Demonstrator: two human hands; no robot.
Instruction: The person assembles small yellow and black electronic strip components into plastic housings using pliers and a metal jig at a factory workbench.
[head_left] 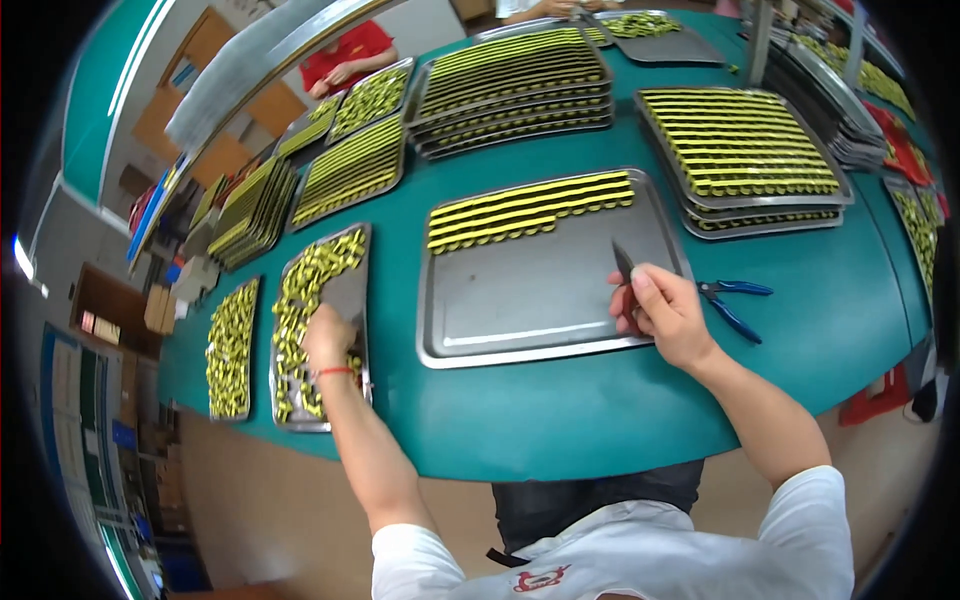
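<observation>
My left hand (328, 338) reaches down into a narrow metal tray (350, 290) of loose small yellow-and-black parts (300, 290). Its fingers curl downward and their tips are hidden, so anything between them cannot be made out. In my right hand (668, 312) is a pointed tool (623, 262) with a dark, blade-like tip and a red handle, aimed away from me. This hand hovers at the right edge of a large metal tray (500, 310). Rows of yellow-and-black parts (530, 208) line that tray's far side; the nearest row is shorter. Its near area shows bare metal.
Blue-handled pliers (735, 305) lie right of my right hand. Stacked filled trays stand at the far right (750, 150) and far middle (510, 90). Another tray of loose parts (232, 350) sits at the left. A person in red (350, 60) works across the green table (560, 410).
</observation>
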